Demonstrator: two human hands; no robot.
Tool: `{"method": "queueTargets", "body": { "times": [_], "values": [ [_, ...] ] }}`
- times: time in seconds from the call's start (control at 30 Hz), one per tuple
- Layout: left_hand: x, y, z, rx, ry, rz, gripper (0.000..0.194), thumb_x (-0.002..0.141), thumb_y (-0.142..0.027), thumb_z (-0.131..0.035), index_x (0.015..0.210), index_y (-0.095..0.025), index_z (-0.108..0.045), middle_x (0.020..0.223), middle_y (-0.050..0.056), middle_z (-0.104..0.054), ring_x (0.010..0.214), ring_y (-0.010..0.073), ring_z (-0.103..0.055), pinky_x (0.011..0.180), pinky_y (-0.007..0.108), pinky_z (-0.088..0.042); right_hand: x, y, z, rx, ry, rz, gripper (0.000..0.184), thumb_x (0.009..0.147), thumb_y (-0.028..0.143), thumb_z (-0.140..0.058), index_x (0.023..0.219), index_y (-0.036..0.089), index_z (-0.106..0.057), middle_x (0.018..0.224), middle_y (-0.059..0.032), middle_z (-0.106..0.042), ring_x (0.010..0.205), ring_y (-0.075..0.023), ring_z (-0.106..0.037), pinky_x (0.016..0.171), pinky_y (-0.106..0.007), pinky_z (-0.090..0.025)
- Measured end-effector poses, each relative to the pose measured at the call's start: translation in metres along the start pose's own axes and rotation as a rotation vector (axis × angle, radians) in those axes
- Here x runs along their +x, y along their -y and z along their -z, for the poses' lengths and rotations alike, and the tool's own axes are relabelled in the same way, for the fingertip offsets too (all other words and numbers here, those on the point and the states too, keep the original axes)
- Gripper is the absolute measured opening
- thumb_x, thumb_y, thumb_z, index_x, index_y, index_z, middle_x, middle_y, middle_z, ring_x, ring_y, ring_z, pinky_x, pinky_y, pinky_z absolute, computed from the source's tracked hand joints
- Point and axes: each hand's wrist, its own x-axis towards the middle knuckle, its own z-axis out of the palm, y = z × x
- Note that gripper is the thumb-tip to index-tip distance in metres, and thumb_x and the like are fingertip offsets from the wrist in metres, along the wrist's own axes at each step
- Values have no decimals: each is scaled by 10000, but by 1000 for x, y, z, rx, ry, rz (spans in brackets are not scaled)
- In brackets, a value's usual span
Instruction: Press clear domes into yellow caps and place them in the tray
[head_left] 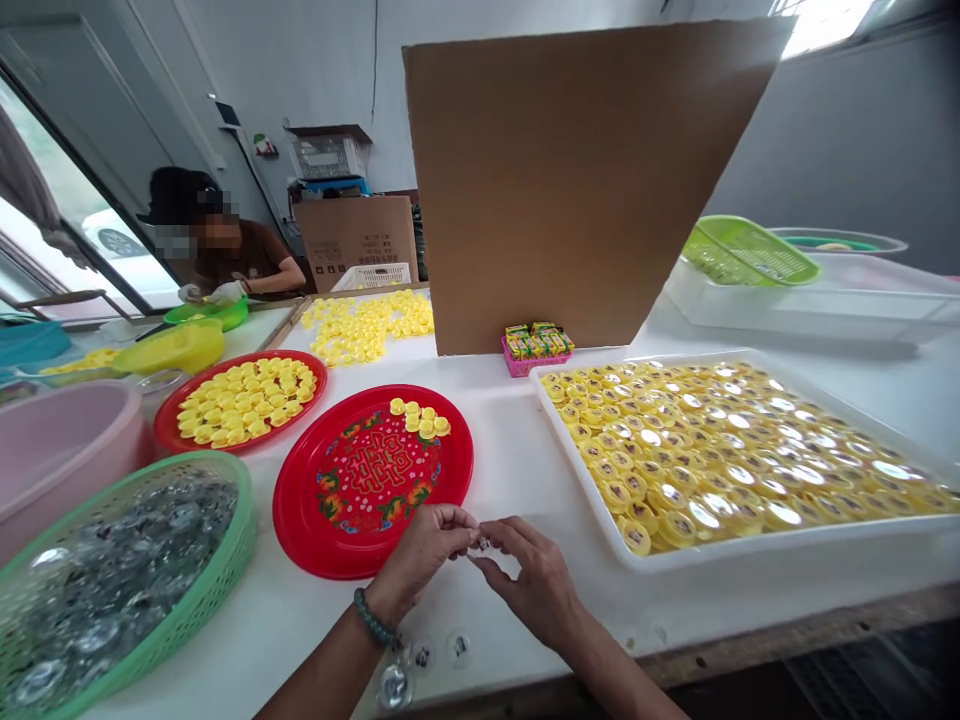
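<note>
My left hand (427,548), with a beaded bracelet (374,620) at its wrist, pinches the left edge of a small clear plastic disc (484,545) bearing a dark printed figure. On the disc's other side, the fingers of my right hand (534,578) close on it too. Both hands hover over the white table, just in front of a red tray (307,530) with a few yellow caps (424,420) at its far right. Several similar clear discs (459,648) lie below my hands, near the table's front edge.
A green basket (244,540) of clear pieces stands left, behind it a red plate (319,375) of yellow caps. Right is a white tray (600,520) full of yellow discs. A cardboard sheet (585,190) rises behind a pink basket (519,366). A co-worker (251,245) sits far left.
</note>
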Motion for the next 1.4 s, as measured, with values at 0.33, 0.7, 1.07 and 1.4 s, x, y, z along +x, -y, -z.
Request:
{"method": "queueTargets", "body": {
  "times": [0.33,0.7,1.07,1.4],
  "values": [
    [70,-20,44,753,-251,-188,226,795,-233,-490,920,-176,-669,853,59,-689,731,170,-615,698,282,-469,6,-28,-6,42,-74,-147,179,783,192,-606,946,229,-540,769,-19,-597,644,-149,-566,580,-259,-488],
    [157,-27,126,1419,-253,-249,235,727,-107,-512,928,-151,-627,951,104,-622,940,234,-569,832,325,-423,2,-37,-13,-19,-51,-61,238,782,176,-589,1001,238,-520,789,-33,-605,660,-165,-588,578,-270,-495],
    [127,-8,133,1414,-304,-233,181,753,-165,-524,902,-167,-626,925,111,-637,943,265,-552,860,359,-398,2,-32,-13,-14,-3,-60,227,773,164,-587,987,222,-537,784,-35,-598,691,-173,-583,608,-281,-472],
    [39,-5,35,1225,-287,-427,145,808,-290,-535,894,-188,-590,910,66,-616,893,211,-565,813,304,-422,-7,-29,2,68,-92,-168,182,777,239,-625,957,232,-597,793,-33,-616,691,-168,-578,645,-290,-485]
  ]
}}
